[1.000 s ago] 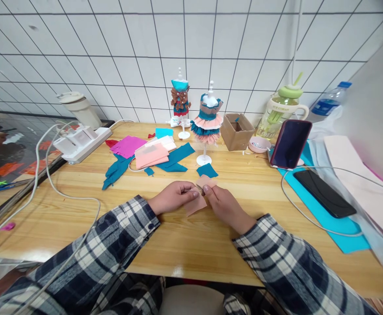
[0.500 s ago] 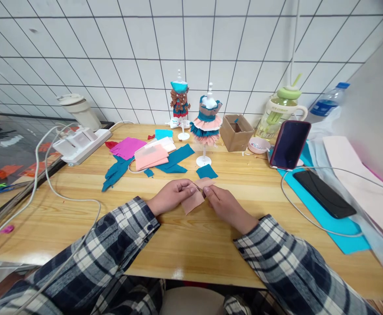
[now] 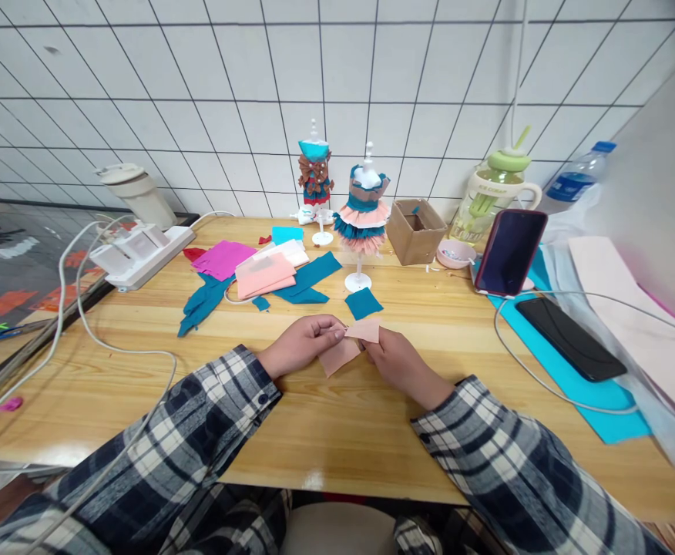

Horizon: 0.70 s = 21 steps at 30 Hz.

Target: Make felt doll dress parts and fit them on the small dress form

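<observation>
My left hand (image 3: 297, 344) pinches a dusty-pink piece of crepe paper (image 3: 339, 358) between thumb and fingers, above the near middle of the table. One flap hangs below the fingertips, and another part stretches right toward my right hand (image 3: 402, 365). That hand is closed at the paper's right side, its fingertips partly hidden by the raised flap. Just beyond the hands lies a small teal paper square (image 3: 364, 304). Behind it, a mini dress form (image 3: 361, 212) on a white stand wears ruffled pink and teal layers. A second dress form (image 3: 315, 176) with brown bows stands farther back.
Folded pink paper (image 3: 265, 276), magenta paper (image 3: 226, 260) and teal strips (image 3: 308, 277) lie left of centre. A cardboard box (image 3: 417, 235), small pink bowl (image 3: 456, 253), propped phone (image 3: 511, 252) and flat black phone (image 3: 569, 339) are to the right. A cable (image 3: 135, 352) crosses the left side.
My right fingers have shifted slightly right and down, away from my left fingertips. The right part of the pink paper now spreads flat in front of them.
</observation>
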Motion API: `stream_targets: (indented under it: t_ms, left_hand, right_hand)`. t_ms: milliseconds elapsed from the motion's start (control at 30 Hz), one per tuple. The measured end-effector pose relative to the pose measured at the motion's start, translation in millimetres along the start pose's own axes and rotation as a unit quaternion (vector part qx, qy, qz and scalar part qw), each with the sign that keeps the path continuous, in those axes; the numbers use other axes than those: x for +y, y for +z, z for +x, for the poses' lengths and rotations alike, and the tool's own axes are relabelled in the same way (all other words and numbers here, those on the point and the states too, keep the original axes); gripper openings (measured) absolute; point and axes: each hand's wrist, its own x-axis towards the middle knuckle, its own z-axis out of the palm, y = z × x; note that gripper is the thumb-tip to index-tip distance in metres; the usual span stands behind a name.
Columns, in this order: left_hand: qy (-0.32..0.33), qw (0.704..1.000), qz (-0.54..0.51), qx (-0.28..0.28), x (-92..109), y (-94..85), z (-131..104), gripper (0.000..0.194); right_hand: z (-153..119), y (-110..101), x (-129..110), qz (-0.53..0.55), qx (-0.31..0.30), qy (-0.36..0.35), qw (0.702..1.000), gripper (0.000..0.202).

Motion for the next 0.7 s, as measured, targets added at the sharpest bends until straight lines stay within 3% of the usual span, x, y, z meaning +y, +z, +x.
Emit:
stream_targets:
  t_ms: [167,300,433,567,700]
  left_hand:
    - [-0.002,1.0,0.006,-0.001,0,-0.3,-1,0.031]
    - [-0.007,1.0,0.011,0.01,0,1.1,-1,0.03]
    - [-0.002,0.988,-0.007,0.152,-2,-3.7,1,0.03]
    - [0.024,0.96,-0.051,0.275,-9,-25.4,5,0.035]
    - [0.065,0.926,0.007,0.371,-17,-54.9,9,0.035]
  right_hand:
    - [1,0,-2,-0.041,-0.001,0.024,0.999,0.027]
    - [2,-3,1,-0.011,0.018,0.036,0.999,0.025]
    - [1,-15,7,0.051,0.023,0.056,0.997,0.028]
    - [-3,-24,10,0.108,-0.026,-0.024,0.993,0.046]
    - [-4,-26,9,-0.017,0.036,0.014,0.999,0.042]
